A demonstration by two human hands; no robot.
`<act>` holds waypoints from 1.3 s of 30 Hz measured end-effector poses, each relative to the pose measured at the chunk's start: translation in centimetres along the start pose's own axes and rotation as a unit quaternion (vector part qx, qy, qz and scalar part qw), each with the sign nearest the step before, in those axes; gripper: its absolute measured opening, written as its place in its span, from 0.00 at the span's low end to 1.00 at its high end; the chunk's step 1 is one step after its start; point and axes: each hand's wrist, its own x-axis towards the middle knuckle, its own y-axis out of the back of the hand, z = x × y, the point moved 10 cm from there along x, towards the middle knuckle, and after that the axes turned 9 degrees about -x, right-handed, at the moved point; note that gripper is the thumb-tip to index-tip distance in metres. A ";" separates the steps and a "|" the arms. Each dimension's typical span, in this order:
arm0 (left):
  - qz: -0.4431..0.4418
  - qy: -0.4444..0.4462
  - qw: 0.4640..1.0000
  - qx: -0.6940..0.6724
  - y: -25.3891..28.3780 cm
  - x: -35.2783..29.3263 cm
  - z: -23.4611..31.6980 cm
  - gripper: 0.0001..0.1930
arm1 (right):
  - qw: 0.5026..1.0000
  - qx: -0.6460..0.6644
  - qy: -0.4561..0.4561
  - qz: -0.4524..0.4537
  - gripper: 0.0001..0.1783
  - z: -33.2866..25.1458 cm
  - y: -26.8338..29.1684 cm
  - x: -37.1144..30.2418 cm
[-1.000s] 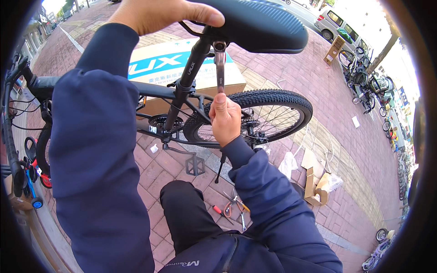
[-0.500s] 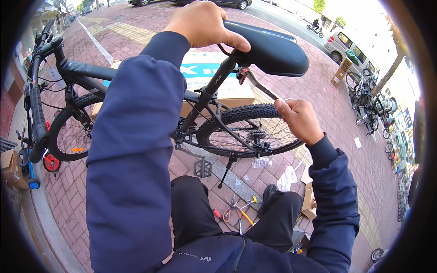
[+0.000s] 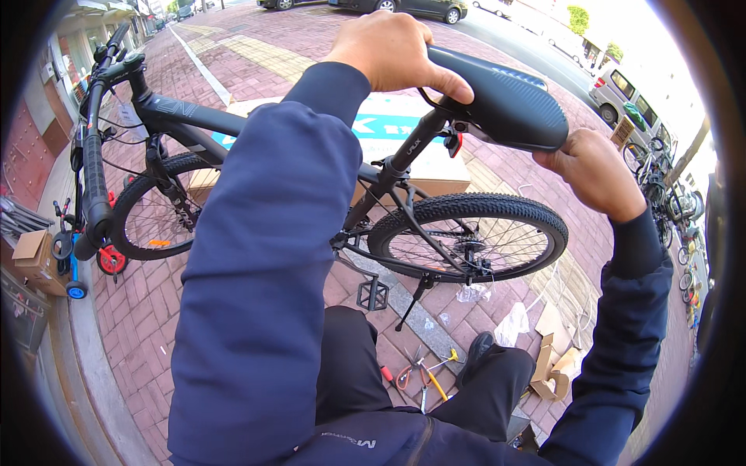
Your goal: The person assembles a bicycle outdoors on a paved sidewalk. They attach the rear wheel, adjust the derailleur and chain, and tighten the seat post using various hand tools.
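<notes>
A black bicycle saddle (image 3: 505,97) sits on the seat post of a black bicycle (image 3: 198,128), which stands on its kickstand. My left hand (image 3: 388,54) is closed over the saddle's front end, thumb along its near side. Beside the saddle's wide rear end, my right hand (image 3: 594,175) is closed on the handle of a metal wrench. Most of that wrench is hidden behind the saddle; only a short silvery stretch (image 3: 483,138) shows under it, near the clamp. A red reflector (image 3: 455,145) hangs from the post just below.
A large carton (image 3: 404,151) lies behind the bicycle. Between my feet are pliers (image 3: 408,369) and a yellow-handled tool (image 3: 437,384). A torn cardboard box (image 3: 552,369) and white plastic wrap (image 3: 512,325) lie at right. A small blue-and-red scooter (image 3: 75,272) stands at left.
My right hand has swung up and outward from below the saddle to its rear end, the wrench turning with it. My left hand keeps its hold; the whole view has shifted.
</notes>
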 end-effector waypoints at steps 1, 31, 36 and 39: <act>0.004 0.000 1.000 0.000 0.0 -0.1 -0.1 0.50 | 1.000 0.007 -0.007 -0.020 0.29 0.1 -0.3 0.1; 0.163 -0.117 0.980 0.015 0.1 -6.1 5.2 0.53 | 0.985 0.098 -0.100 0.103 0.34 2.6 -8.1 -4.0; 0.159 -0.134 0.978 0.024 0.2 -6.2 5.4 0.49 | 0.892 0.392 -0.179 0.134 0.31 0.3 -17.6 -5.2; 0.149 -0.120 0.981 -0.013 0.0 -6.2 4.9 0.47 | 0.783 0.557 -0.190 0.202 0.31 -4.4 -23.9 -4.5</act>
